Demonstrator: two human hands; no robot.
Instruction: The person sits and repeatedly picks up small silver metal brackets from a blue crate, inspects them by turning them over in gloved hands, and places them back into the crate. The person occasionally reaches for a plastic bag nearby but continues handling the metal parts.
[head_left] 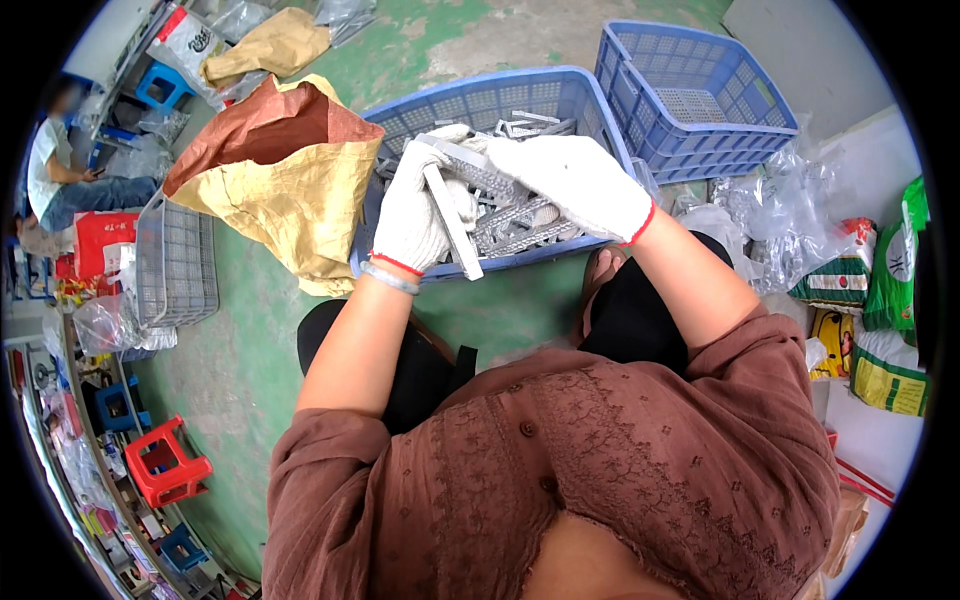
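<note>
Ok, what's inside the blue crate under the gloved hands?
Inside the blue crate is a jumble of grey strips. The left hand and right hand hide part of the pile; the bottom and anything deeper are covered.

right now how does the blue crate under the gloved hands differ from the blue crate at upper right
The near crate holds a heap of metal pieces; the far crate shows its mesh floor. The left hand and right hand are over the near crate, while the far crate stands beyond them, to the right. Both are blue and latticed.
</note>
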